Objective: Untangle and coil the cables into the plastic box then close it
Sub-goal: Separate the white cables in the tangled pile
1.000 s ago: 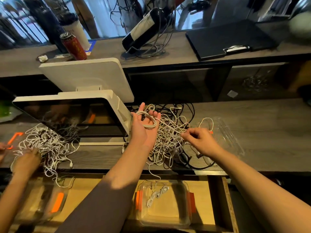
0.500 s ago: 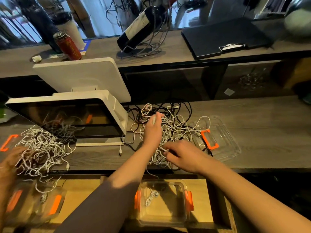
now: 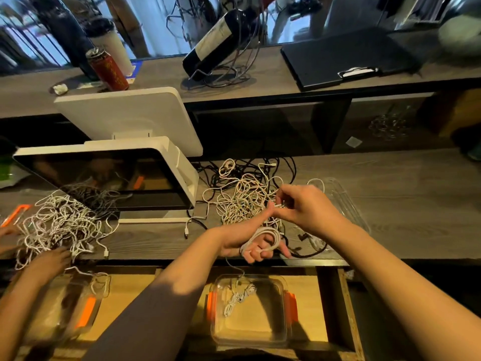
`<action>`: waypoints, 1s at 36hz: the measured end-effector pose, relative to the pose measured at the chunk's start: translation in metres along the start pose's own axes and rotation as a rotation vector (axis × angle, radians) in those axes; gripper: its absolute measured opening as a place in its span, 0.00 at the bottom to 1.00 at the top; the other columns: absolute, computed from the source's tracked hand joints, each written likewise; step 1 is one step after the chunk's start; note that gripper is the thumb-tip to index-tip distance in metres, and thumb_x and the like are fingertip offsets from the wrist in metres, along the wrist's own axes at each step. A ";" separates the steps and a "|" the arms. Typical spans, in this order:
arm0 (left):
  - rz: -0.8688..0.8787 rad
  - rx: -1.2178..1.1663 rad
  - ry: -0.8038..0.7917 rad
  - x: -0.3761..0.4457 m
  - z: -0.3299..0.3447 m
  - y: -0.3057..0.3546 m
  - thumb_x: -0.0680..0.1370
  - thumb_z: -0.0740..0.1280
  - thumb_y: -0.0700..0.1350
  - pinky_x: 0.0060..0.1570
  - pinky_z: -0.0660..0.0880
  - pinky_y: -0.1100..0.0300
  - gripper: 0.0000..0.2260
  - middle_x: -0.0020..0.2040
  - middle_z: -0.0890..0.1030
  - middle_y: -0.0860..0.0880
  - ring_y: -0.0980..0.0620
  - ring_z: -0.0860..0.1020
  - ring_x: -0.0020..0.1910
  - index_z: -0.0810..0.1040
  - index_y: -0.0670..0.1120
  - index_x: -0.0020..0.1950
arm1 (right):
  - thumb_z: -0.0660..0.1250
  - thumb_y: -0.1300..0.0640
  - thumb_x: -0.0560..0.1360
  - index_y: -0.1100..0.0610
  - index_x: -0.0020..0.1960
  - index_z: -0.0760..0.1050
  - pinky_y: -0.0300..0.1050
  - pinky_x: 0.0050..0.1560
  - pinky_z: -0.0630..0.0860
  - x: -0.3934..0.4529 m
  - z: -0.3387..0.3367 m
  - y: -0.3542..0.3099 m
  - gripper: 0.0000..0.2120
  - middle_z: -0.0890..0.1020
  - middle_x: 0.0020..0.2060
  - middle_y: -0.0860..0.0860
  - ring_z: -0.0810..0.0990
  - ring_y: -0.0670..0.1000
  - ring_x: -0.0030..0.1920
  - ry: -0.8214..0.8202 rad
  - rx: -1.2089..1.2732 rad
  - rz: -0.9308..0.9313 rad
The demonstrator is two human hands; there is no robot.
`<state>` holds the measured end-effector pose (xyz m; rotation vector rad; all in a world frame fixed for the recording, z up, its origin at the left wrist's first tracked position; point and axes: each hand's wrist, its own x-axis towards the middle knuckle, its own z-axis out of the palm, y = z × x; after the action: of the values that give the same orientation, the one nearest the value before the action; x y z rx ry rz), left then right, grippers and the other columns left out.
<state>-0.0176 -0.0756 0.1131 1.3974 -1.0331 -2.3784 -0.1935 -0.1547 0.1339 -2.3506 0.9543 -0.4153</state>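
Left hand (image 3: 256, 241) holds coiled white cable (image 3: 268, 237); right hand (image 3: 309, 207) pinches its end.

White cables (image 3: 242, 199) tangle with black cables (image 3: 283, 165) on the grey wood-grain counter (image 3: 403, 204). The clear plastic box (image 3: 250, 332) has orange clips; the can (image 3: 108, 69) is red.

A long wood-grain counter (image 3: 390, 194) runs across the view, with a white point-of-sale terminal (image 3: 112, 175) standing on its left part. Behind the terminal rises a higher wooden ledge (image 3: 161, 82) bearing a red drink can (image 3: 108, 69), a dark wine bottle (image 3: 216, 43) tilted in a wire holder, and, far right of the terminal, a black clipboard (image 3: 343, 56). Beyond the ledge, bluish daylight glows. Below the counter lies a light wooden shelf (image 3: 135, 287).
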 end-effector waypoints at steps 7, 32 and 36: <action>0.074 0.058 -0.003 -0.019 0.005 -0.003 0.84 0.58 0.57 0.29 0.65 0.66 0.22 0.39 0.74 0.51 0.58 0.67 0.33 0.78 0.43 0.69 | 0.67 0.28 0.62 0.51 0.38 0.71 0.42 0.32 0.68 -0.005 0.003 0.003 0.25 0.73 0.29 0.45 0.69 0.45 0.30 0.017 0.105 0.037; 0.820 -0.888 0.780 -0.034 0.002 -0.019 0.86 0.50 0.56 0.58 0.76 0.52 0.22 0.50 0.83 0.45 0.50 0.80 0.53 0.79 0.47 0.63 | 0.63 0.41 0.78 0.61 0.37 0.75 0.46 0.34 0.66 -0.040 0.062 0.034 0.24 0.71 0.27 0.48 0.69 0.45 0.28 -0.012 0.378 0.293; 0.811 -1.008 0.750 -0.036 0.003 -0.017 0.86 0.51 0.57 0.59 0.77 0.51 0.22 0.54 0.84 0.42 0.46 0.83 0.56 0.78 0.46 0.63 | 0.62 0.39 0.77 0.51 0.33 0.71 0.45 0.34 0.67 -0.046 0.069 0.029 0.20 0.70 0.24 0.43 0.68 0.42 0.28 -0.074 0.394 0.286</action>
<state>0.0016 -0.0445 0.1280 0.9936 -0.0632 -1.2283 -0.2083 -0.1121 0.0582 -1.8333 1.0475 -0.3607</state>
